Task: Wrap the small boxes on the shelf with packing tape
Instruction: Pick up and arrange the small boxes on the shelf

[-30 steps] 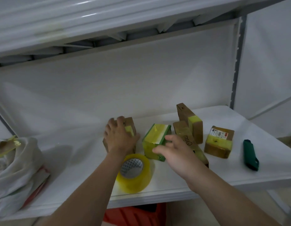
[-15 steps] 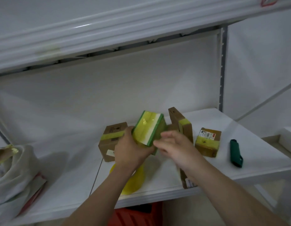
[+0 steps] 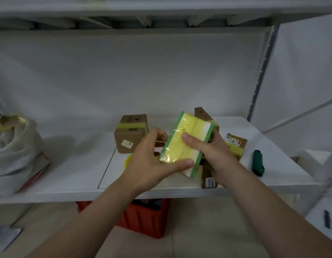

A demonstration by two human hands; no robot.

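Hands come first, both closed round the green-edged box (image 3: pixel 178 149), which is held tilted in the air over the front edge of the shelf (image 3: pixel 68 175). The left hand (image 3: pixel 152 161) takes the lower corner, with the thumb laid across the yellow-taped face and the fingers curled behind. The right hand (image 3: pixel 215 155) takes the opposite edge, thumb pressed flat on the same face. I judge this double hold lets the person turn the box and check or smooth the tape.

Just behind the left hand a part of the yellow tape roll (image 3: pixel 128 161) lies on the shelf, close enough to take quickly. Under the right wrist lies a long brown box (image 3: pixel 208 180). Farther back stand a taped brown box (image 3: pixel 131 135) and a labelled box (image 3: pixel 235 144), with the green cutter (image 3: pixel 257 162) kept apart at the right.
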